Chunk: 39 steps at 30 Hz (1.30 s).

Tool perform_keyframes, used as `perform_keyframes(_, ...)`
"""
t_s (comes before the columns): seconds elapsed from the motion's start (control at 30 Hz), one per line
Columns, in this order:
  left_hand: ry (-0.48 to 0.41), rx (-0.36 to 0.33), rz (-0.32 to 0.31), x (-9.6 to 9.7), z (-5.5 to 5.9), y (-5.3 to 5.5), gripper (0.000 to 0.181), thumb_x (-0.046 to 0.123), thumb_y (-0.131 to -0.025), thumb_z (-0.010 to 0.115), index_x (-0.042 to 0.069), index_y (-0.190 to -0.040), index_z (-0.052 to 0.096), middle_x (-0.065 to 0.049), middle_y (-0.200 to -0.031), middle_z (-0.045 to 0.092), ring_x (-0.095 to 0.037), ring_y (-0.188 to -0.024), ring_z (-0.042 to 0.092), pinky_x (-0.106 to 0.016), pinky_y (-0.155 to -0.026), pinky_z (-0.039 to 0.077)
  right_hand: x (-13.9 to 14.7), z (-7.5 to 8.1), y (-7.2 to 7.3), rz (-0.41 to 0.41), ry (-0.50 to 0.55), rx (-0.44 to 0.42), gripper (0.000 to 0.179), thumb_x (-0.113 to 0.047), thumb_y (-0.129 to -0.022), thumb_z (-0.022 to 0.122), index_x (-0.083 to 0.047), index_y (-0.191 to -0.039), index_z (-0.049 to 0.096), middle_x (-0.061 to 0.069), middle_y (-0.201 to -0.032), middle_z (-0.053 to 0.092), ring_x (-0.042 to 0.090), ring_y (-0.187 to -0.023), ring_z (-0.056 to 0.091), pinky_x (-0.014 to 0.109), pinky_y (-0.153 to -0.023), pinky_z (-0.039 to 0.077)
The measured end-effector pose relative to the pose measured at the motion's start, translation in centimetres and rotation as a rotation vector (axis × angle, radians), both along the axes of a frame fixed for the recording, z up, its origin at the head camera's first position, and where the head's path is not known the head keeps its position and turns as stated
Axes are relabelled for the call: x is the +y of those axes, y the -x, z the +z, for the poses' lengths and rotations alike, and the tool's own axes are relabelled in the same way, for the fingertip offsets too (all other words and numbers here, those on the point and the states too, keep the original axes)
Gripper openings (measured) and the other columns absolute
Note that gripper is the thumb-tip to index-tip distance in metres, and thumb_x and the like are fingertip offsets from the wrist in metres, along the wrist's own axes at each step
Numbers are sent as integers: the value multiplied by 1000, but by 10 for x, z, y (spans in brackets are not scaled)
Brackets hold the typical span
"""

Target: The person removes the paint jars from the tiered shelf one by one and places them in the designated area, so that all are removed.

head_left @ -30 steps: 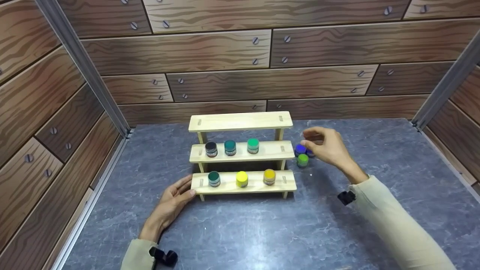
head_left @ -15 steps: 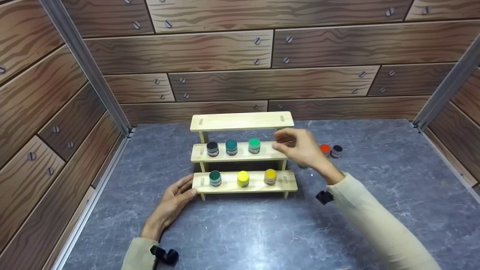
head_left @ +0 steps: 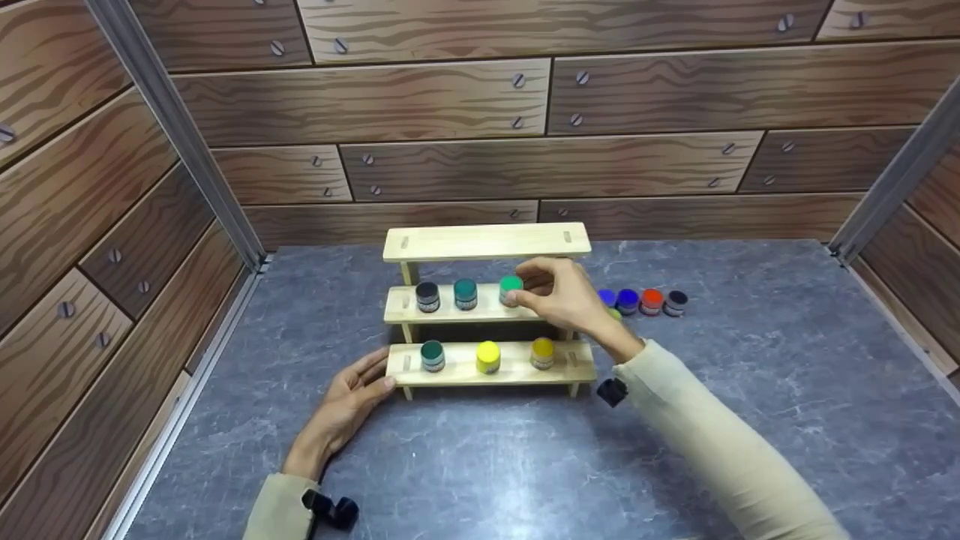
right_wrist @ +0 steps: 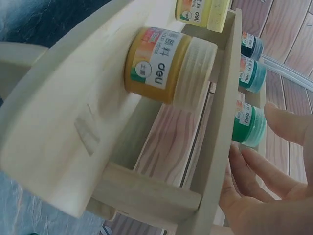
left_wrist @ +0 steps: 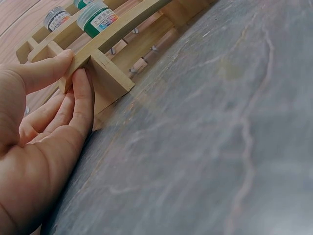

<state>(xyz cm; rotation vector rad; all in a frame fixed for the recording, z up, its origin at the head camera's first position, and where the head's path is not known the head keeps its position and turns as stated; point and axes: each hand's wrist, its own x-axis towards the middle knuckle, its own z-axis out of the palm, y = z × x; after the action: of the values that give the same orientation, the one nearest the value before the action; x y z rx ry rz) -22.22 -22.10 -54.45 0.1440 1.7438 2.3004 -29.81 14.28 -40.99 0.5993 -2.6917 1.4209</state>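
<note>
Pinching the wooden stand [head_left: 487, 241] by its lower left end with the left hand [head_left: 346, 403] (head view); bracketing the light green jar [head_left: 510, 287] on the middle tier [head_left: 486, 309] with the right hand [head_left: 564, 300]. Left wrist: gripping thumb above, fingers below. Right wrist: cannot tell whether pinching that jar.

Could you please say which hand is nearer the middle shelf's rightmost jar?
The right hand, at the right side of the green paint jar; the left hand grips the bottom shelf at its left end.
</note>
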Motion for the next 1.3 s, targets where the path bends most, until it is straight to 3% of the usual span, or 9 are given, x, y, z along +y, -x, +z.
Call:
perform_keyframes(0.57, 1, 1, 4, 0, -1, 0, 76, -3, -102, 63, -11, -165, 21, -33, -169, 27, -14, -130, 61, -25, -107, 53, -3, 2, -2, -6, 27, 7, 38, -17, -94, 84, 2, -125, 74, 17, -113, 78, 30, -101, 76, 39, -93, 64)
perform_keyframes(0.8, -3, -3, 1, 0, 1, 1, 77, -3, -102, 64, -10, -165, 21, -32, -170, 26, -15, -131, 60, -26, -109, 53, 23, 13, -4, -22, 66, -10, 38, -13, -95, 81, 2, -129, 72, 20, -118, 77, 32, -105, 75, 39, -95, 63)
perform_keyframes(1.03, -7, 0, -3, -1, 1, 0, 76, -3, -102, 63, -9, -165, 21, -31, -171, 25, -15, -133, 59, -24, -108, 52, 55, 18, -9, -6, 53, 8, 38, -8, -100, 75, 6, -134, 68, 26, -125, 73, 39, -110, 75, 23, -88, 62)
perform_keyframes(1.3, -9, -2, 11, 1, 1, 0, 75, -6, -102, 62, -9, -165, 22, -31, -170, 27, -15, -132, 59, -24, -108, 53, 83, 15, -15, -33, -9, 25, 38, -9, -105, 69, 5, -140, 65, 25, -131, 70, 39, -112, 74, 44, -96, 63)
